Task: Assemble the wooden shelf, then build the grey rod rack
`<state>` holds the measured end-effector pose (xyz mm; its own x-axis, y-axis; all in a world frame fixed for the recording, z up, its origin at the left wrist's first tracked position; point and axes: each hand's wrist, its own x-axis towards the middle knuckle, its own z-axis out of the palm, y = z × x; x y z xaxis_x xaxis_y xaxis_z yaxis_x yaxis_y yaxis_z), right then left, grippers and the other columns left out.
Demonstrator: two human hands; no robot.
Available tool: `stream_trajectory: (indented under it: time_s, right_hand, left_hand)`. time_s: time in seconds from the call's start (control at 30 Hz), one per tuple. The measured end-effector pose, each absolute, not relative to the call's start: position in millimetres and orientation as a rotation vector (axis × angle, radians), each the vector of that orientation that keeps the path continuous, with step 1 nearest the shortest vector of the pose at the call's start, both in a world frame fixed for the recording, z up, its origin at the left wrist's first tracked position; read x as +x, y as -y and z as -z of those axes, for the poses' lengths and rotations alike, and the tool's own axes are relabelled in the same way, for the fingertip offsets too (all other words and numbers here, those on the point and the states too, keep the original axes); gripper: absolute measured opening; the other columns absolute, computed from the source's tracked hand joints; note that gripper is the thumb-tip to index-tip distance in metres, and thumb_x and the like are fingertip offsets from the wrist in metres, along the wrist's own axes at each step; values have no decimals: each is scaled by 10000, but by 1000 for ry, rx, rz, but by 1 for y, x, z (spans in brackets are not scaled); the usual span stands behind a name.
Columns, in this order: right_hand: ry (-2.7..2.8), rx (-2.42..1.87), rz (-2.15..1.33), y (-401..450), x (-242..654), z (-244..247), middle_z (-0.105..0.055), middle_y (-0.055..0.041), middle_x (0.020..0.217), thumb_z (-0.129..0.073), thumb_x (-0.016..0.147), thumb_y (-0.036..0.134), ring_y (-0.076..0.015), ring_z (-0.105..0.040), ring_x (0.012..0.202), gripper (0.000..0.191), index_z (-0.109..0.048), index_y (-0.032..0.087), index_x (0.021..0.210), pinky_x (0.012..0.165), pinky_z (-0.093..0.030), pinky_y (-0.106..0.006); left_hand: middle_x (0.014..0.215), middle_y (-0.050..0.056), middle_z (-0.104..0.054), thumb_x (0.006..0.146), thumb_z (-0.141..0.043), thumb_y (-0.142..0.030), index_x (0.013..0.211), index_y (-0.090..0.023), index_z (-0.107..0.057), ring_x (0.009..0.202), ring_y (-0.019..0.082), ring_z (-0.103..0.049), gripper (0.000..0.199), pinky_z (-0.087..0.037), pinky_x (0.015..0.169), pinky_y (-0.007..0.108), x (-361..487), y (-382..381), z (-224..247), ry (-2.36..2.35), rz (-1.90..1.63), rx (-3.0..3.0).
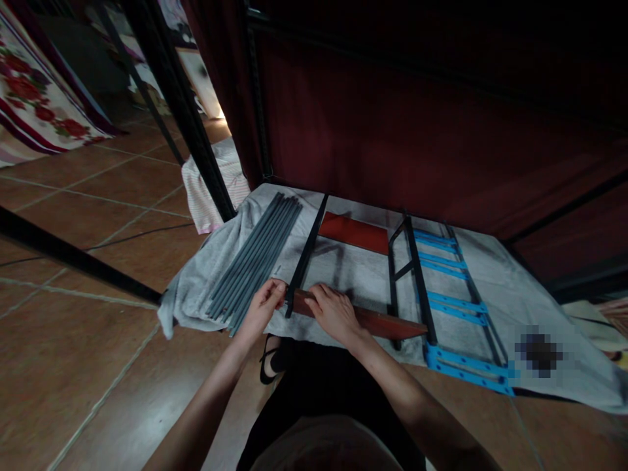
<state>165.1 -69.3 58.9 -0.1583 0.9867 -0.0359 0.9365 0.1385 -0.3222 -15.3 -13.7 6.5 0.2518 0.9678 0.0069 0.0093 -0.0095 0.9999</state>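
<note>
Brown board [387, 322] runs along the cloth's [515, 281] near edge, right hand [336, 314] gripping over it; left hand [268, 302] pinches closed at a black bar [309, 248], hold unclear, beside grey tubes [260, 261]; blue strips [434, 357] flank right.

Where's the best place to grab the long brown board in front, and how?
Probably from above, along the middle of its long upper edge: the board is narrow, so fingers can wrap over it. The right hand lies across it that way. Its ends sit close against black bars, leaving less finger room.
</note>
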Motion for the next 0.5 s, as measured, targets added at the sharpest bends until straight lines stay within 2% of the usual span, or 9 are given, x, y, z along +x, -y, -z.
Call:
stream_trajectory:
  time_s: [0.17, 0.37, 0.5]
  right_hand:
    - [2233, -1885, -416, 70, 166, -62, -662, -22, 1111, -397, 1015, 341, -169, -634, 992, 216, -576, 252, 1096, 774, -441, -286]
    - [2238, -1844, -421, 69, 169, -60, -675, -4, 1091, -409, 1013, 328, -167, -637, 985, 218, -598, 265, 1103, 766, -439, -274]
    - [2245, -1837, -398, 70, 168, -58, -676, -14, 1080, -398, 1014, 320, -174, -629, 988, 233, -598, 256, 1114, 795, -443, -281]
  left_hand:
    - [629, -42, -426, 827, -608, -461, 725, -198, -516, 591, 120, -403, 297, -333, 579, 240, -13, 10, -2, -1058, -1093, 1393]
    - [712, -13, -520, 833, -610, -412, 784, -196, -565, 698, 142, -483, 225, -390, 658, 248, -16, 9, -1, -1000, -1104, 1464]
    - [701, -22, -495, 847, -599, -432, 838, -196, -578, 651, 129, -455, 237, -380, 613, 241, -18, 12, -4, -994, -1049, 1407]
